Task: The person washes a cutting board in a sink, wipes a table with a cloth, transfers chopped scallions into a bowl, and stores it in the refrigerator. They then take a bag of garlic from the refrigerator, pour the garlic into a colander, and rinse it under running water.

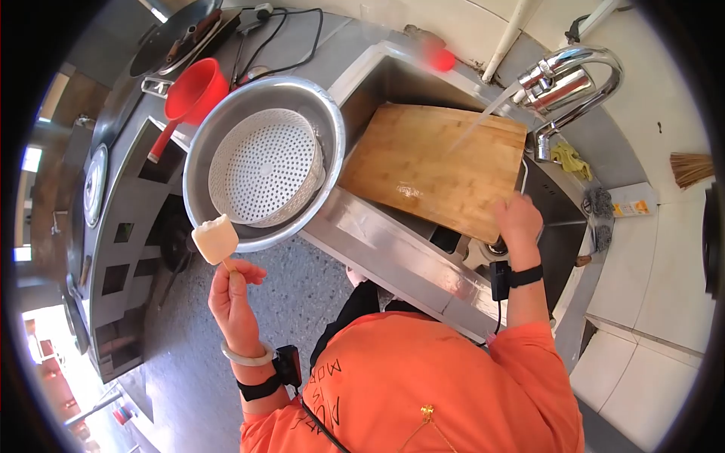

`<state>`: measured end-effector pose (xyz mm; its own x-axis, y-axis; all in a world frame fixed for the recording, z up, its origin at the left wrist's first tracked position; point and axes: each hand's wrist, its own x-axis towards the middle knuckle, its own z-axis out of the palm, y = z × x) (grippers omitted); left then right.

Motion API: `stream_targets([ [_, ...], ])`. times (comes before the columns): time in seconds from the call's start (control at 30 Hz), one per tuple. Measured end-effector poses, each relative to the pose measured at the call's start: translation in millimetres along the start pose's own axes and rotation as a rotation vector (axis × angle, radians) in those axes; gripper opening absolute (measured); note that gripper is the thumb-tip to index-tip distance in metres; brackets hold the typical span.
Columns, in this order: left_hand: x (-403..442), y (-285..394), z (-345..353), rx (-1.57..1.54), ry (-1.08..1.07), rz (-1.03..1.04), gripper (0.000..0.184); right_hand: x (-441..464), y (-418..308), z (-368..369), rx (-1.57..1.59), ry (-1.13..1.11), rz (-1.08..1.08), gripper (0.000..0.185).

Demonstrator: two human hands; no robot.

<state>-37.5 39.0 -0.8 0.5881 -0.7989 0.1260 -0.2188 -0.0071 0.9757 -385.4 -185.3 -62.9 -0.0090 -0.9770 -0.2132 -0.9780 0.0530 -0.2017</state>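
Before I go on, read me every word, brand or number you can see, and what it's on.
"MO", part of the black lettering on the orange shirt; the rest is slanted and unclear.
White-and-orange packet at right: print too small to read.
I can make out no other text.

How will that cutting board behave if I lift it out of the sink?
The cutting board is probably stiff, since its broad face shows no sag. Expect it to be slippery: water from the faucet falls on it and wet patches shine. It may swing or twist if raised by the right hand alone, which is near one corner.
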Motion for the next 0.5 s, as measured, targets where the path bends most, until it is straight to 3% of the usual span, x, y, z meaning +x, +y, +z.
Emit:
stream_targets([
  [0.03, -4, -2, 1, -0.004, 0.018, -0.013, 0.019, 0, -13, 0, -0.238, -0.119, -0.147, 0.047],
  [0.07, -7, -3, 1, -0.010, 0.034, -0.024, 0.019, 0, -13, 26, -0.240, -0.123, -0.147, 0.047],
  [0.13, -11, -3, 1, -0.006, 0.043, -0.028, 0.019, 11, -7, 100, -0.334, 0.456, -0.559, 0.041],
  [0.17, -13, -2, 0, 0.002, 0.053, -0.032, 0.019, 13, -13, 106, -0.336, 0.457, -0.573, 0.041],
  [0.23, -17, -4, -2, -0.007, 0.062, -0.041, 0.019, 9, -30, 114, -0.189, 0.398, -0.929, 0.028],
  [0.27, -16, -4, -3, -0.023, 0.061, -0.038, 0.019, 8, -36, 114, -0.188, 0.401, -0.931, 0.028],
  [0.33, -13, -3, -3, -0.026, 0.091, -0.033, 0.020, 8, -54, 92, 0.237, -0.707, -0.679, 0.029],
  [0.37, -14, -3, -4, -0.022, 0.111, -0.046, 0.021, 8, -54, 68, 0.390, -0.775, -0.483, 0.029],
  [0.43, -10, -2, -4, -0.025, 0.114, -0.063, 0.021, 18, -40, 33, 0.438, -0.099, -0.675, 0.028],
  [0.47, -8, -2, -3, -0.022, 0.105, -0.073, 0.022, 26, -43, 0, 0.339, 0.292, -0.736, 0.021],
  [0.5, -7, -2, -1, -0.028, 0.095, -0.071, 0.022, 36, -54, -46, 0.182, 0.786, -0.954, 0.016],
])
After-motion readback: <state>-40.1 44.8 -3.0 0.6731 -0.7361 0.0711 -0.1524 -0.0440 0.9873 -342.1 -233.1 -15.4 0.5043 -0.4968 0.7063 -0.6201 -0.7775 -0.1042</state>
